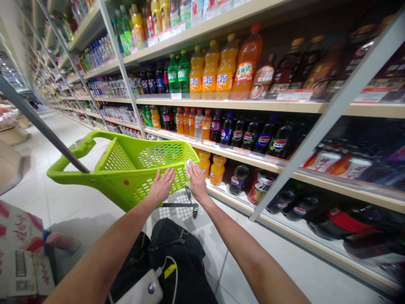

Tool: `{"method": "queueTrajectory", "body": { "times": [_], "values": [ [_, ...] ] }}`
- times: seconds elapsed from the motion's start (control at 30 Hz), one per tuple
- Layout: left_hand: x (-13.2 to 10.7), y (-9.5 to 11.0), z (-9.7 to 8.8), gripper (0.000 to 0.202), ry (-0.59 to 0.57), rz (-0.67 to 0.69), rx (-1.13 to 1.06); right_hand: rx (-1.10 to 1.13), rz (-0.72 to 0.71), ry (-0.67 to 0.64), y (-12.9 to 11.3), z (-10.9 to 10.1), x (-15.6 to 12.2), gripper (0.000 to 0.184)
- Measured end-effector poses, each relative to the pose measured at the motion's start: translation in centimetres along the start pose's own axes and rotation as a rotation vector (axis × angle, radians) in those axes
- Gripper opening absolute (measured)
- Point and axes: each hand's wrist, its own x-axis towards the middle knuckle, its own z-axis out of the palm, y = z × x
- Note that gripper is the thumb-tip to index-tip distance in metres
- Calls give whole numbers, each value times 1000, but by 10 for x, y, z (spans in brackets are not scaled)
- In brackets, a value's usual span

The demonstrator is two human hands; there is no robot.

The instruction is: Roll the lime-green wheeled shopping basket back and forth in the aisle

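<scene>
The left hand [162, 186], open with fingers spread, lies on the near mesh wall of a lime-green shopping basket [104, 137]. The right hand [198, 182], also open, holds a crumpled white item [189, 168] against the basket's right rim, just beside a shelf [240, 151] of orange soda bottles [217, 169].

From where I steer, I can see this is a big shop. Long shelves [230, 104] run far down the row, packed with bottles of orange pop [210, 74] and bottles of Pepsi [265, 141], and little price tags [294, 95] sit on the shelf edges. A green shopping cart [79, 169] stands on the white tile floor [68, 143], just like the ones people push in a store.
</scene>
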Motion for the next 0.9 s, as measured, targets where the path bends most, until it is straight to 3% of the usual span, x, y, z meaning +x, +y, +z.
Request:
{"method": "queueTrajectory", "body": {
  "times": [0.13, 0.33, 0.43, 0.57, 0.67, 0.77, 0.9],
  "values": [
    [-3, -4, 0, 61, 22, -12, 11, -9, -4, -120, -19, 15, 7, 50],
    [-18, 2, 12, 59, 2, 13, 4, 8, -61, -314, -20, 41, -40, 47],
    [-25, 0, 13, 60, -11, 1, -5, 26, -91, -282, -24, 34, -44, 48],
    [-31, -14, 6, 65, 23, -56, -4, 59, -129, -109, -41, 16, -10, 51],
    [-34, -27, -2, 65, 60, -92, 8, 53, -134, -60, -52, 17, 13, 51],
    [-41, -35, -4, 62, 47, -95, 17, 38, -147, -99, -56, 32, 11, 50],
    [-55, -34, 6, 61, 4, -81, 25, 12, -158, -256, -55, 54, -23, 47]
  ]
}}
